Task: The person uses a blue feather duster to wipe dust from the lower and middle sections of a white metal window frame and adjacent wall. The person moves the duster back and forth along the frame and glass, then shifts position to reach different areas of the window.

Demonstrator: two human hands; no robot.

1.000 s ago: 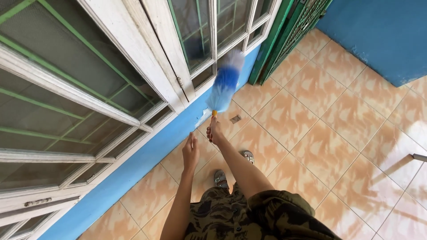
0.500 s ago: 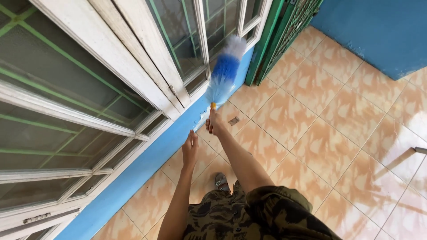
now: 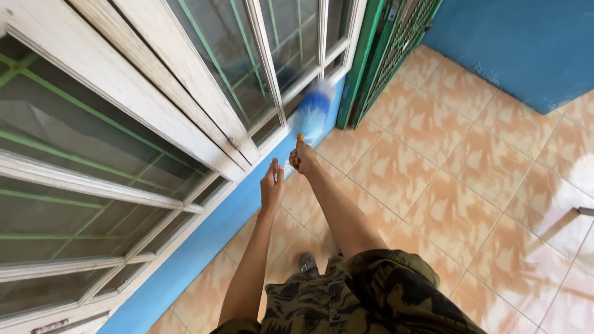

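Gripping a blue duster [image 3: 312,111], right hand [image 3: 302,158] fingers seem clamped; left hand [image 3: 271,184] hangs loosely apart.

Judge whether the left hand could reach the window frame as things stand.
Probably yes. The left hand hangs open and empty beside the window frame, with nothing between them; the right hand holds the duster.

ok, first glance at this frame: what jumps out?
The blue-and-white duster, gripped by its orange handle in the right hand, its head blurred against the low white window frame at upper centre. Beside it the left hand is open and holds nothing, next to the blue wall strip. To the right spreads the orange-patterned tile floor, with a green gate at top.
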